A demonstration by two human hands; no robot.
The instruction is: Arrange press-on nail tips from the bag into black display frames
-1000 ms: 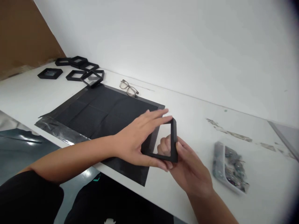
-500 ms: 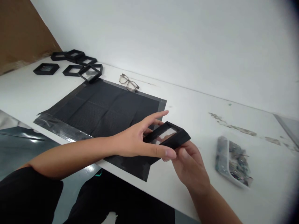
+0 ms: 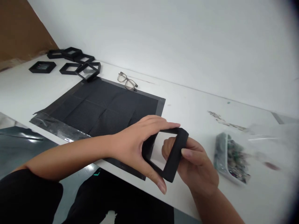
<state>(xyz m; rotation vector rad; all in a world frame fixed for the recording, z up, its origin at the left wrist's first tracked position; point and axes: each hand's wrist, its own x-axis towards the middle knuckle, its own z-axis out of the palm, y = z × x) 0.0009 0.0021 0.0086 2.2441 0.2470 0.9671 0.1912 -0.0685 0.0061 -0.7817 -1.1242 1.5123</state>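
White table (image 3: pixel 201 102) carries, left to right, a black mat (image 3: pixel 102 104) overhanging the near edge, glasses (image 3: pixel 127 81), spare frames (image 3: pixel 70 60) at the far corner and a tray of small parts (image 3: pixel 230 158). Black square frame (image 3: pixel 174 155) is held above the near edge, left hand (image 3: pixel 133 141) pinching top and bottom, right hand (image 3: pixel 196 163) closed on its side. Risk: a slip would likely drop it off the edge; the tray sits near the right wrist. Open room lies behind, toward the wall.
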